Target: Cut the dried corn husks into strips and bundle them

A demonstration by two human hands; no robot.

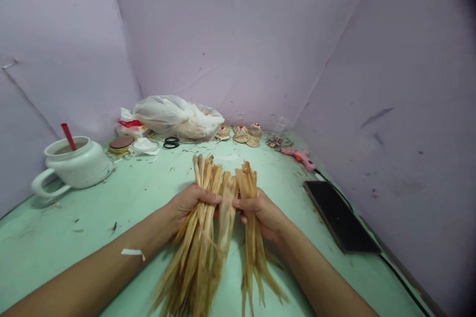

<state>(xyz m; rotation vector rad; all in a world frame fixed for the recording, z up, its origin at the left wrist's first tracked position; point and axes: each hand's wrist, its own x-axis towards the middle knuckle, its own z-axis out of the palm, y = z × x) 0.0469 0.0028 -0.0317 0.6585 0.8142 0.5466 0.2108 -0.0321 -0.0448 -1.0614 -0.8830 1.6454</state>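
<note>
My left hand [193,201] is closed around a thick bundle of dried leaf strips [199,237], tan and flat, with its thumb laid across them. A smaller bunch of the same strips [252,237] is gripped in my right hand [260,208]. Between the two hands stands one wider strip [227,208], touched by both thumb tips; which hand bears it I cannot tell. The short upper ends point away from me, and the long ragged ends fan out toward the front of the table.
Left stands a white enamel pot [84,166] with a red stick. Along the back lie black-handled scissors [171,142], a white plastic bag [178,116] and several small woven ornaments [241,133]. On the right are a pink glue gun [299,156] and a black phone-like slab [340,215] with cords nearby.
</note>
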